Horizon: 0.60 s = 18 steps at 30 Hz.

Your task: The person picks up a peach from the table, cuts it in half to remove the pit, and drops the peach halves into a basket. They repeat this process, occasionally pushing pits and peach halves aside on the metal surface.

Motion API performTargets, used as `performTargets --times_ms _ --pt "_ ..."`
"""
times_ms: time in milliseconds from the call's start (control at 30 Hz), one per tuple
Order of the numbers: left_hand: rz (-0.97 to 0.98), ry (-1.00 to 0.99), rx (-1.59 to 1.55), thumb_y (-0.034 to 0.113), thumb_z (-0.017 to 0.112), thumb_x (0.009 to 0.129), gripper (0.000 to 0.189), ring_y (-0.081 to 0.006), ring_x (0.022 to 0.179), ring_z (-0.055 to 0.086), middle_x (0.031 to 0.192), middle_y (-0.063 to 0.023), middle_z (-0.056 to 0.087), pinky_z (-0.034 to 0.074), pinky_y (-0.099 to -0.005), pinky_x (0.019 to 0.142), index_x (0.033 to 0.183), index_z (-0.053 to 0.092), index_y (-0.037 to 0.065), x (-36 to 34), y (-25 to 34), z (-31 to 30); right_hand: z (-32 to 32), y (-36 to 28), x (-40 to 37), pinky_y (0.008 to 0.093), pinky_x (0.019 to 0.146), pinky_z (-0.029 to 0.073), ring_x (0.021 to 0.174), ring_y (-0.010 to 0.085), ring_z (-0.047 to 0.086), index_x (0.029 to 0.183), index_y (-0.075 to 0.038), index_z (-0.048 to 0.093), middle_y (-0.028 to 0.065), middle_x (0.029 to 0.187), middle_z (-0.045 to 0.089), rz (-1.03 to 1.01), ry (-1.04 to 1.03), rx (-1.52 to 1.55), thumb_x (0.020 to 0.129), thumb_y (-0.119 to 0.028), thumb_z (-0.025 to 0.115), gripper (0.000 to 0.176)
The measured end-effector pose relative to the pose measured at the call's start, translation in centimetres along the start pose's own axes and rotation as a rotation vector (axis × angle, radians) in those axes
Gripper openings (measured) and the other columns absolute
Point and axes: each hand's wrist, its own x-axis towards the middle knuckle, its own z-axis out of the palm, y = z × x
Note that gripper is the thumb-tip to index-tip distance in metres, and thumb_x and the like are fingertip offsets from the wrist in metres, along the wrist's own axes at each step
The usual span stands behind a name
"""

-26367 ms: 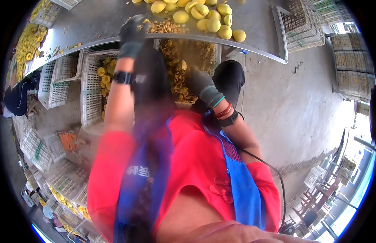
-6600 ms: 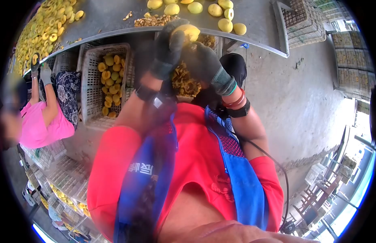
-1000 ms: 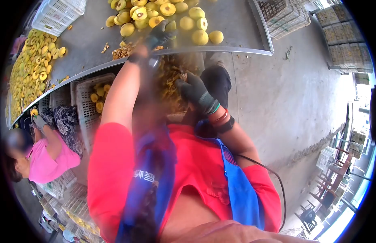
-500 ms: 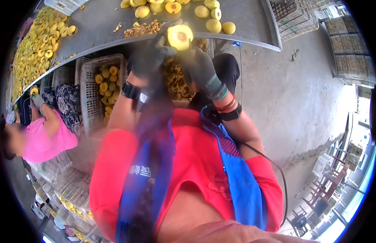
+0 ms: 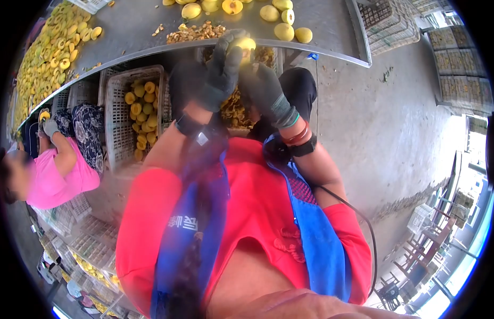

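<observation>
The gloved hands are close together, the left hand (image 5: 221, 72) curled round a yellow fruit (image 5: 244, 47), the right hand (image 5: 263, 91) against its near side, too blurred to tell how far closed. Below them sits a crate of scraps (image 5: 237, 112); left of it, a crate of fruit (image 5: 119, 119). The metal surface (image 5: 135, 34) beyond carries pits (image 5: 196, 33) and more fruit (image 5: 284, 32). A co-worker (image 5: 63, 173) sits at the left.

The single view looks steeply down from the wearer's head, close above the hands (image 5: 239, 74), tabletop (image 5: 130, 32) beyond.
</observation>
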Motion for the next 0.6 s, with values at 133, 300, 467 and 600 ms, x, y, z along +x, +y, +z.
performTargets --times_ms 133,300,467,600 --pt "0.082 0.04 0.054 0.028 0.043 0.098 0.037 -0.0191 0.108 0.052 0.121 -0.0123 0.051 0.043 -0.0323 0.094 0.123 0.047 0.001 -0.3 0.1 0.4 -0.2 0.6 0.5 0.0254 0.037 0.038 0.043 0.01 0.049 0.092 -0.002 0.053 0.0029 0.063 0.055 -0.067 -0.01 -0.051 0.092 -0.015 0.05 0.013" --pt "0.221 0.027 0.332 0.033 0.042 0.097 0.044 -0.022 0.111 0.051 0.121 -0.0137 0.052 0.042 -0.0353 0.096 0.125 0.046 0.0 -0.2 -0.5 0.1 -1.5 3.7 2.5 0.0256 0.039 0.039 0.046 0.009 0.049 0.093 -0.001 0.054 0.0027 0.065 0.056 0.016 -0.12 0.185 0.092 -0.015 0.051 0.014" --pt "0.07 0.053 0.111 0.032 0.042 0.097 0.044 -0.0217 0.111 0.051 0.122 -0.0143 0.052 0.042 -0.0354 0.097 0.127 0.044 0.0 -0.7 -0.2 0.0 -0.7 0.5 0.8 0.0243 0.044 0.04 0.052 0.0075 0.05 0.095 -0.002 0.057 0.0021 0.069 0.058 0.065 -0.122 0.174 0.092 -0.016 0.051 0.015" --pt "-0.138 0.085 -0.147 0.03 0.041 0.097 0.043 -0.0219 0.113 0.05 0.125 -0.0145 0.05 0.041 -0.0351 0.097 0.129 0.041 0.001 -0.8 1.5 0.4 0.6 0.5 0.3 0.0232 0.049 0.042 0.058 0.0071 0.051 0.094 -0.002 0.058 0.0018 0.069 0.058 -0.102 0.005 0.084 0.091 -0.015 0.051 0.015"
